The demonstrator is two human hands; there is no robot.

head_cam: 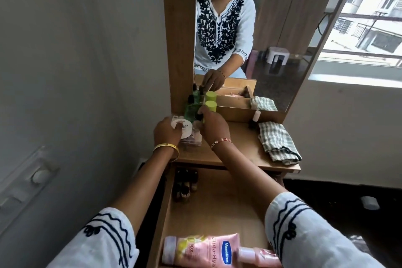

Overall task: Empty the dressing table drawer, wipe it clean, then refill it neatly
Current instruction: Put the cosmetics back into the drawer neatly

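Wooden drawer point(217, 209) at lower centre holds small bottles point(185, 183) and a pink lotion bottle point(202, 250). Left hand point(166, 131) grips a white jar point(182, 127); right hand point(212, 124) curls round a dark bottle, mostly hidden

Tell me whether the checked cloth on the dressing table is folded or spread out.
Folded. The checked cloth lies in a loosely bunched, layered stack on the right side of the tabletop, not opened flat.

We get bright daylight pouring in from the window point(367, 17) at right; the wall point(76, 61) at left sits dim, edges bend wide-angle, and the near sleeves point(315, 230) blur.
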